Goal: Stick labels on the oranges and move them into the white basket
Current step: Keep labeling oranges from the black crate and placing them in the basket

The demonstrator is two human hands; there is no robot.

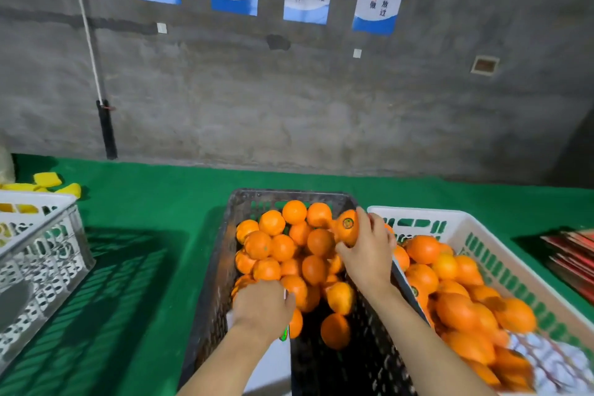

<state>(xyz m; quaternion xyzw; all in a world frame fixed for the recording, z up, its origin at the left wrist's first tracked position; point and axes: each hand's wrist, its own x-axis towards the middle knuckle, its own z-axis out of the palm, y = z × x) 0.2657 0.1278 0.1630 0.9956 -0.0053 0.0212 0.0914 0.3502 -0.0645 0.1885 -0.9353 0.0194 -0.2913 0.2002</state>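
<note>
1. The right hand (366,254) is raised over the far right corner of the black basket (212,283), its fingers curled round a labelled orange (347,228).
2. The left hand (262,307) is low over the near part of the black basket, knuckles up; its fingers appear curled round a white sheet (273,360), though the grip itself is hidden.
3. The held orange carries a round dark sticker facing the onlooker.
4. It sits just beside the rim of the white basket (418,214), not yet inside.
5. The white basket holds many oranges; both baskets rest on the green cloth (144,202).
</note>
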